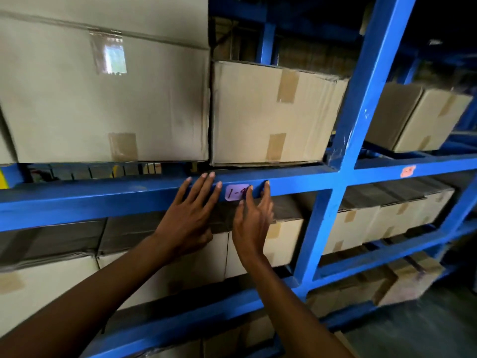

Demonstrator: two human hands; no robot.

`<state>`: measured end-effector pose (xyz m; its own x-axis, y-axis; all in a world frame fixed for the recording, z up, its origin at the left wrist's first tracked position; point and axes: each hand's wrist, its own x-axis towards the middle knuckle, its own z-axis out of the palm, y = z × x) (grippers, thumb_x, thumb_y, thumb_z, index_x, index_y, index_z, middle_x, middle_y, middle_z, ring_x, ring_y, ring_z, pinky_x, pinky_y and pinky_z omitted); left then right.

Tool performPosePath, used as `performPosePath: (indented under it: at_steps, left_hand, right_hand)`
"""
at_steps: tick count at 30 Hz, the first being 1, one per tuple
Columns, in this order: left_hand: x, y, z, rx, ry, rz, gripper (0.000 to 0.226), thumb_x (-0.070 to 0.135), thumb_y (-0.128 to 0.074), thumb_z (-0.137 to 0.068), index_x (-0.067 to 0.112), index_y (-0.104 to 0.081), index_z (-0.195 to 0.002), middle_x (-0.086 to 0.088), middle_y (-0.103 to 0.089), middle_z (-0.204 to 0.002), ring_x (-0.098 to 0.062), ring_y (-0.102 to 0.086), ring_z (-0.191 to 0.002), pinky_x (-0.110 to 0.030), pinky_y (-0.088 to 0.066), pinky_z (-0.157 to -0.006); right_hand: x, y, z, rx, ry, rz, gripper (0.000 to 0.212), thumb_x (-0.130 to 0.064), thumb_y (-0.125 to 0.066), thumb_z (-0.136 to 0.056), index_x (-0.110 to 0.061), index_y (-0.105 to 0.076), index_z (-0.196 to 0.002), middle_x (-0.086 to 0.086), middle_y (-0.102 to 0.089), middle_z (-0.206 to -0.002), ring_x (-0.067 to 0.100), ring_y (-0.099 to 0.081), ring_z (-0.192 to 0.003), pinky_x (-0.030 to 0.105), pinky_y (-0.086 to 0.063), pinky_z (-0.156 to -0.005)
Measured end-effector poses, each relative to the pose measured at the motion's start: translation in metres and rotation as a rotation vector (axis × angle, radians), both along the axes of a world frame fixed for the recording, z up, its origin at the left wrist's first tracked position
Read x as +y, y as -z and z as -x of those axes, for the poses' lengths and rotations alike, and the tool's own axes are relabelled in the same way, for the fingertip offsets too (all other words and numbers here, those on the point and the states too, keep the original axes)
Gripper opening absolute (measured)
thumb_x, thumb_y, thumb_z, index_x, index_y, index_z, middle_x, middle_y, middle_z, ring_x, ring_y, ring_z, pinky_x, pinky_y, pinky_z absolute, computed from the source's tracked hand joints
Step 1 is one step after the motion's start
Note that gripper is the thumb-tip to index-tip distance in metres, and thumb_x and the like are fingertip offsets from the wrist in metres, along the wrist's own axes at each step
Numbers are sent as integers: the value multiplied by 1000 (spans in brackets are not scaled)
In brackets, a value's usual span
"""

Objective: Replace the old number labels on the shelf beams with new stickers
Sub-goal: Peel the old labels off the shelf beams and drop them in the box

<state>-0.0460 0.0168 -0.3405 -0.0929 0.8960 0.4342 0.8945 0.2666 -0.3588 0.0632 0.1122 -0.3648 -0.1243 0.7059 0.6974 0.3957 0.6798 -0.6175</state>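
Observation:
A pale pink sticker (pixel 234 193) with a handwritten "1-4" sits on the front face of the blue shelf beam (pixel 103 200). My left hand (pixel 191 215) lies flat on the beam just left of the sticker, fingers spread. My right hand (pixel 254 218) is at the sticker's right edge, one fingertip covering the end of the writing, the other fingers resting on the beam. Neither hand holds anything. An orange label (pixel 408 171) is stuck on the beam of the bay to the right.
Taped cardboard boxes (pixel 268 112) fill the shelf above the beam and the shelves below. A blue upright post (pixel 361 104) stands just right of my hands. More boxes sit in the right bay. Grey floor shows at the bottom right.

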Motion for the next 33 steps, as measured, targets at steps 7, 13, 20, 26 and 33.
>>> performPosePath:
  at_steps: [7, 13, 20, 26, 33]
  left_hand:
    - [2, -1, -5, -71, 7, -24, 101, 53, -49, -80, 15, 25, -138, -17, 17, -156, -32, 17, -143, -48, 15, -113]
    - [1, -4, -9, -105, 6, -30, 101, 55, -51, -81, 15, 15, -144, -16, 7, -158, -31, 8, -145, -45, 18, -110]
    - [8, -5, -22, -31, 68, -67, 88, 35, -66, -76, 4, -20, -144, -22, -22, -153, -37, -16, -143, -50, -11, -116]
    - [66, 9, -74, 28, 151, 13, 84, 29, -64, -70, 1, -32, -143, -22, -26, -152, -38, -18, -142, -52, -17, -115]
    - [186, 24, -145, 99, 185, 13, 83, 33, -50, -78, 3, -17, -148, -22, -10, -157, -36, -3, -145, -51, 0, -117]
  right_hand:
    - [9, -18, -6, 165, -15, 90, 18, -16, -63, -84, -5, -67, -97, 13, -53, -121, 25, -48, -116, 34, -38, -98]
    - [20, -34, -13, 40, -167, 208, 12, -21, -65, -83, -11, -60, -86, 6, -58, -96, 16, -56, -89, 26, -50, -73]
    - [47, -31, -65, 192, -448, 354, 8, -2, -61, -80, -4, -59, -73, 2, -59, -68, 1, -53, -61, 8, -43, -61]
    - [104, -5, -135, 282, -329, 492, 15, 2, -55, -84, -9, -61, -75, 9, -63, -78, 15, -56, -77, 25, -44, -76]
    - [191, 60, -226, 263, -244, 617, 15, 2, -54, -86, 1, -62, -73, 12, -58, -69, 13, -49, -63, 24, -40, -60]
